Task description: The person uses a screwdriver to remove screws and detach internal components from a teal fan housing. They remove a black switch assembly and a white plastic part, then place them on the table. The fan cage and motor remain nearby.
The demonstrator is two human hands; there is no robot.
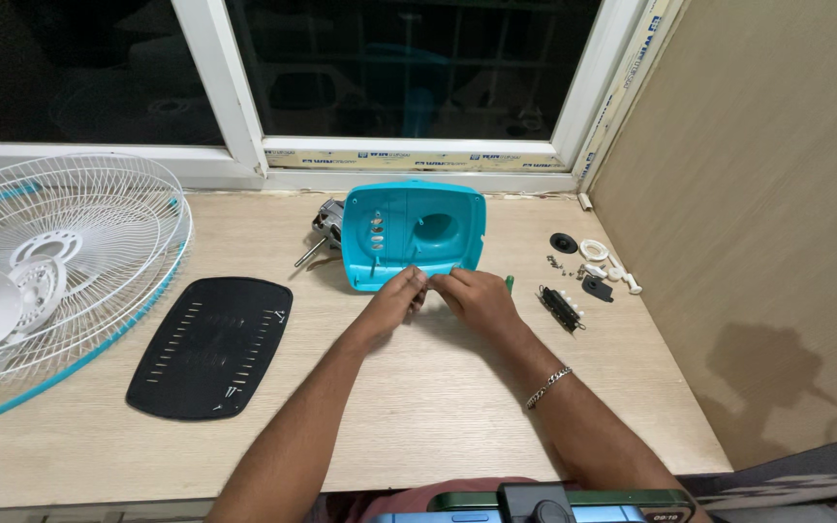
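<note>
The person's left hand (394,298) and right hand (477,295) meet at the near edge of a turquoise plastic fan housing (414,235), which lies on the wooden desk (418,407) close under the window frame (409,160). The housing rests with its hollow inner side up, showing a round recess and a column of small oval fittings. The fingers (417,282) of the left hand are drawn together at the housing's lower rim, curled nearly closed; whether they pinch a small part there cannot be told, since the spot is hidden between the two hands. The right hand's fingers are likewise bent inward toward the same spot, touching or nearly touching the left hand's fingertips. A green tip (510,283), apparently of a tool, shows just behind the right hand. A metal bracelet (547,386) sits on the right wrist.

Behind the housing's left side, a grey motor (326,225) with a projecting shaft lies partly covered by it. To the left, a black slotted cover plate (212,346) lies flat on the desk, well apart from the hands. Farther left, a white wire fan guard (60,261) with a turquoise rim overhangs the desk edge. To the right of the hands lie a black switch block (561,308), a black ring (563,242), and several white small parts (604,260) with loose screws nearby.
</note>
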